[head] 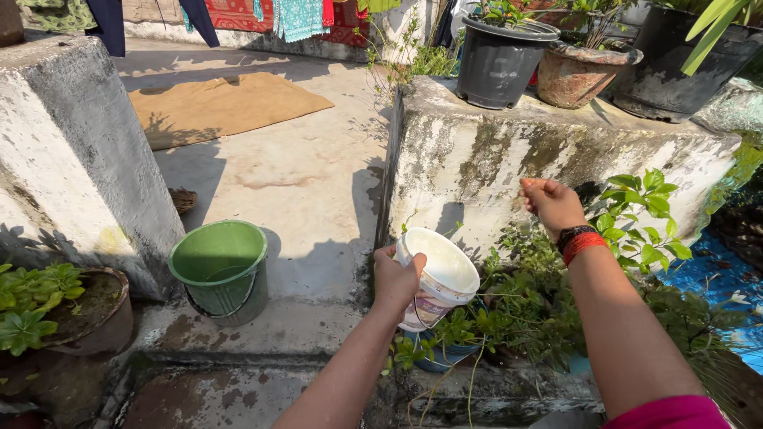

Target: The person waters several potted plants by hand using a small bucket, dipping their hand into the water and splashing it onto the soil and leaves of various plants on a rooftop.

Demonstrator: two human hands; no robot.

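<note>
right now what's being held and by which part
The left hand grips the white bucket by its rim and upper side. The right hand is closed; anything in it can't be told.

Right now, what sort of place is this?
Probably a home rooftop or terrace garden: potted plants on a weathered concrete ledge, a green plastic bucket on the concrete floor, laundry hanging behind.

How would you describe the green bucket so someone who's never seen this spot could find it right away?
Start at the big whitewashed concrete block on the left. At its foot, on the wet concrete step, stands the green bucket. It is the only green container, open-topped with a wire handle hanging down, unlike the white bucket gripped by the left hand or the earthen pot of leafy plants beside it.
</note>
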